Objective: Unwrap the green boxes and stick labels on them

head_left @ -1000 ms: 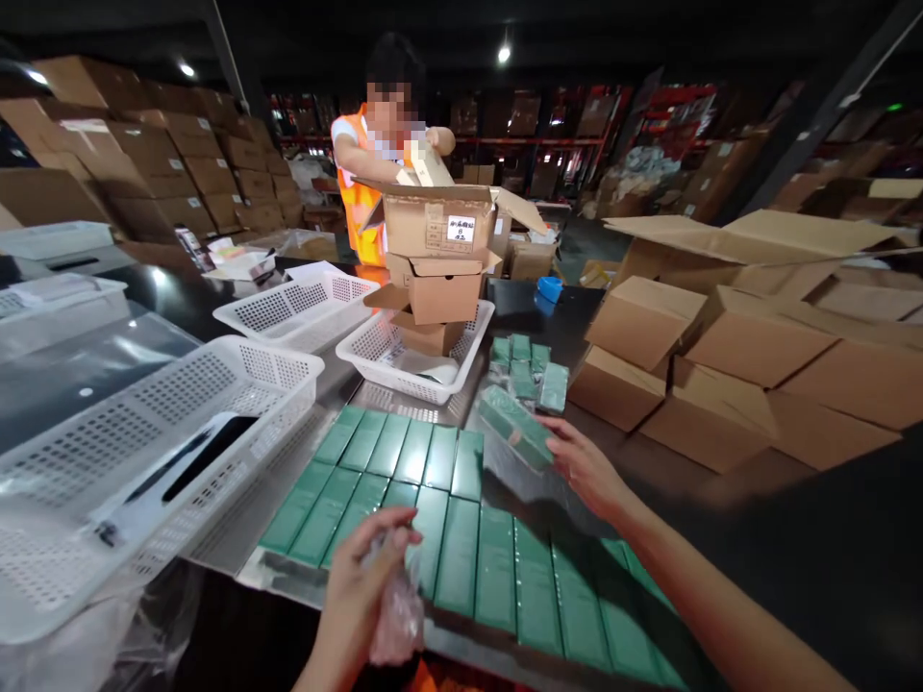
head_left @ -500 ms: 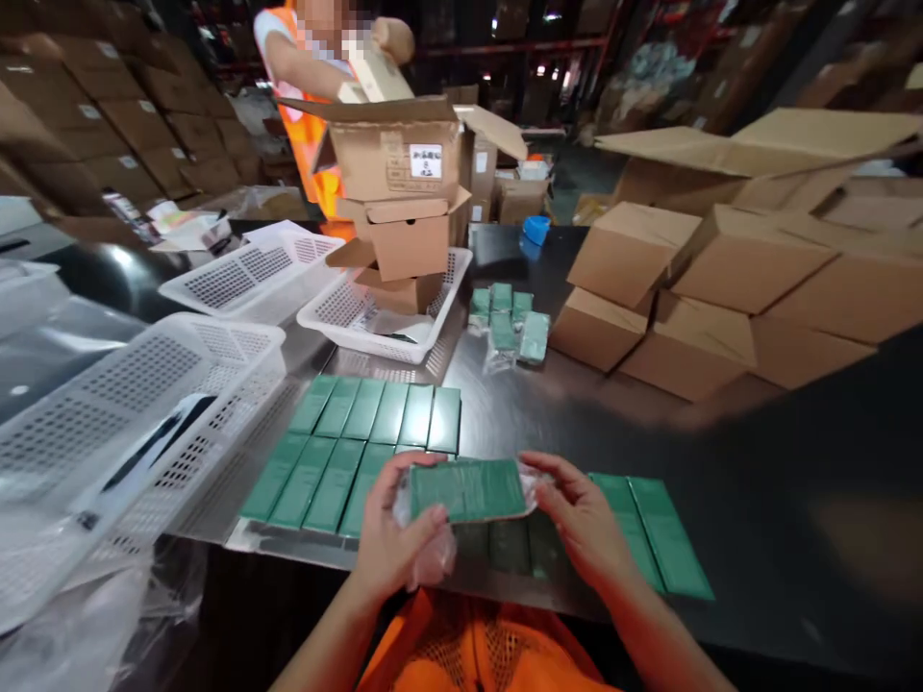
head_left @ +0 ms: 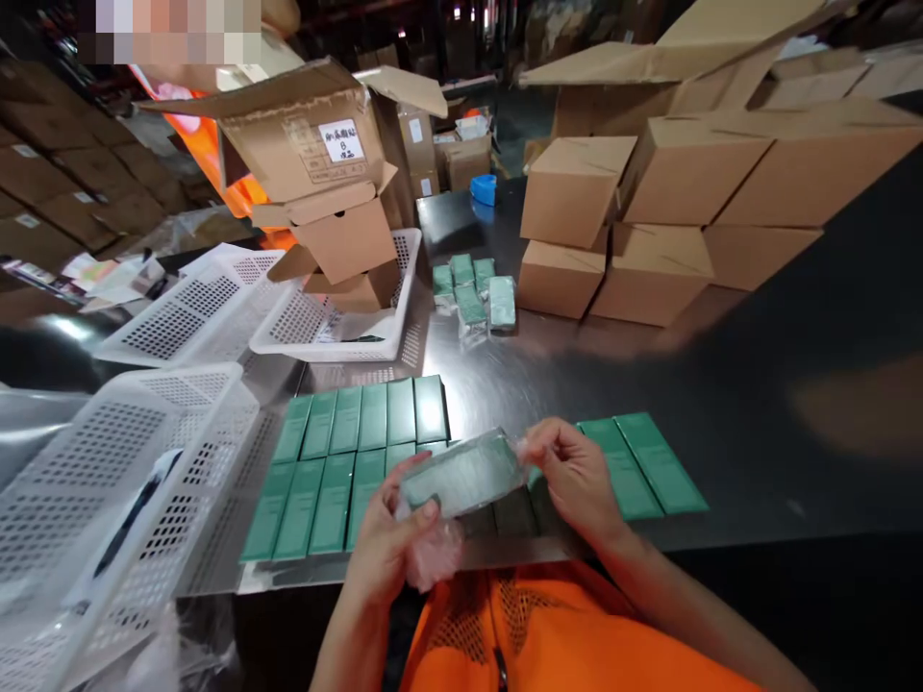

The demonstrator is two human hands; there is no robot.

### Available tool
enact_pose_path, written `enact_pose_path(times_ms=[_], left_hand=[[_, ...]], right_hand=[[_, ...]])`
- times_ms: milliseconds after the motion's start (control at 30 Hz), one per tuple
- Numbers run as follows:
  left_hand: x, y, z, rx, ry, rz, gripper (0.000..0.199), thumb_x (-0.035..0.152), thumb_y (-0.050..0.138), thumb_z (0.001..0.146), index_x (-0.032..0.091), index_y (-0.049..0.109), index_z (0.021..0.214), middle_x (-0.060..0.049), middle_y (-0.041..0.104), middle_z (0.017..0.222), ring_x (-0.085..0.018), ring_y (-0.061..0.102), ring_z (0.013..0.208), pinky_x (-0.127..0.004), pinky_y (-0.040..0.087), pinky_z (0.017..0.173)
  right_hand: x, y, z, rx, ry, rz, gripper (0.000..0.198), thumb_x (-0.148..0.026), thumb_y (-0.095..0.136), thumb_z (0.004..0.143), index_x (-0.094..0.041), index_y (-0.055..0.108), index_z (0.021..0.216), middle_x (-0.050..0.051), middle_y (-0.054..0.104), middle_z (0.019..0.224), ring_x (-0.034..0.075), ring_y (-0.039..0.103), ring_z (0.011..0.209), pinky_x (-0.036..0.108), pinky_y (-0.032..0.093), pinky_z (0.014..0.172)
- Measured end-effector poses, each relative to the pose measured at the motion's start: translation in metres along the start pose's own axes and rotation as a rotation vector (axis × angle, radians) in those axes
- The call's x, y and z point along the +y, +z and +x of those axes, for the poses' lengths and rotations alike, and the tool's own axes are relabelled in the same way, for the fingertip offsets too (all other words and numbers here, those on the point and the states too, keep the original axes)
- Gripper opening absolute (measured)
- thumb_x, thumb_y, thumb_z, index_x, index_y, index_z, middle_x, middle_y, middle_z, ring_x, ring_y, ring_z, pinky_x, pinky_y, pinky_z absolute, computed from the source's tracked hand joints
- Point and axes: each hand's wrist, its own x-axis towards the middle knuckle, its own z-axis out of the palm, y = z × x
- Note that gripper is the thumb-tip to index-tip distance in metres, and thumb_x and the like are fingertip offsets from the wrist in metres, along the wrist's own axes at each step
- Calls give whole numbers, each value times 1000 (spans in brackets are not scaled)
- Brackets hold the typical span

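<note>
A green pack (head_left: 465, 473) wrapped in clear plastic is held tilted above the front of the table, its right end higher. My left hand (head_left: 386, 533) is closed around its left end, thumb on top. Loose crumpled film (head_left: 435, 556) hangs below that hand. My right hand (head_left: 577, 476) pinches the plastic at the pack's right end. To the left, green boxes (head_left: 328, 471) lie in two close rows. More green boxes (head_left: 649, 466) lie beside my right hand, and dark ones (head_left: 513, 514) are partly hidden under the held pack.
White perforated baskets (head_left: 137, 461) stand at the left. Cardboard boxes (head_left: 338, 231) are stacked over the middle basket (head_left: 393, 336). Several wrapped green packs (head_left: 470, 306) lie mid-table near a blue tape dispenser (head_left: 483, 189). Stacked cartons (head_left: 649, 221) stand at the right. A person in orange (head_left: 206, 144) is behind.
The held pack has turned, showing a paler, plastic-covered face, and its right end is raised. My right hand has closed into a pinch on the plastic. The camera view has shifted.
</note>
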Motion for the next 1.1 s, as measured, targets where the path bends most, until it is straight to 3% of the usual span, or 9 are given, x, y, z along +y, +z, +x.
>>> enact_pose_path(times_ms=[133, 233, 400, 467, 667, 767, 867, 967, 1100], left_hand=[[10, -1, -5, 61, 49, 14, 60, 28, 94, 57, 19, 71, 112, -5, 75, 92, -16, 69, 77, -22, 55, 69], [16, 0, -8, 41, 45, 57, 61, 26, 95, 56, 19, 71, 111, -5, 76, 91, -17, 70, 76, -22, 57, 69], [20, -2, -6, 62, 45, 6, 63, 27, 96, 52, 22, 73, 111, -5, 78, 94, -19, 73, 77, -23, 59, 69], [21, -4, -5, 107, 43, -24, 65, 27, 97, 50, 22, 73, 110, -6, 79, 98, -22, 74, 82, -24, 60, 71], [20, -1, -5, 137, -4, -28, 72, 32, 98, 46, 19, 72, 111, -10, 79, 96, -27, 75, 83, -31, 61, 72], [21, 0, -6, 146, -26, -35, 70, 31, 98, 44, 20, 73, 108, -10, 79, 98, -28, 75, 85, -33, 61, 74], [21, -1, -5, 131, -40, -40, 66, 34, 98, 46, 20, 74, 106, -11, 79, 100, -28, 75, 85, -34, 61, 75], [19, -2, -4, 80, -75, -54, 67, 35, 97, 46, 21, 75, 108, -11, 79, 98, -29, 76, 84, -35, 61, 76], [17, -1, -3, 59, -92, -74, 66, 34, 97, 48, 22, 75, 108, -10, 79, 97, -29, 76, 84, -36, 61, 77]], right_hand=[[-6, -16, 4, 25, -277, -251, 60, -64, 57, 98, -18, 54, 60, 1, 54, 58, 15, 49, 55, 26, 36, 54], [-11, -25, 7, 54, -486, -358, 56, -54, 58, 101, -18, 51, 60, 0, 51, 58, 14, 47, 56, 27, 33, 56], [-3, -28, 11, 208, -386, 42, 52, -52, 43, 108, -20, 47, 67, -1, 44, 65, 15, 49, 58, 27, 43, 58], [0, -26, 9, 210, -380, 125, 50, -53, 40, 108, -20, 50, 72, -1, 46, 69, 16, 51, 62, 28, 46, 61], [-11, -13, -8, -40, -535, -131, 39, -58, 60, 99, -21, 71, 106, 7, 64, 93, 23, 60, 85, 34, 49, 75], [-19, -7, -8, -62, -622, -128, 22, -44, 67, 99, -22, 73, 96, 6, 66, 92, 21, 61, 86, 33, 50, 77], [-21, -5, -7, -125, -634, 17, 27, -39, 65, 101, -21, 64, 81, 4, 69, 90, 19, 62, 85, 32, 48, 79], [-18, -3, -11, -198, -634, 156, 27, -39, 59, 104, -22, 57, 84, 2, 71, 86, 17, 63, 79, 30, 46, 73], [-13, 0, -17, -162, -601, 180, 27, -41, 57, 105, -23, 53, 86, -2, 61, 75, 14, 57, 69, 25, 43, 65]])
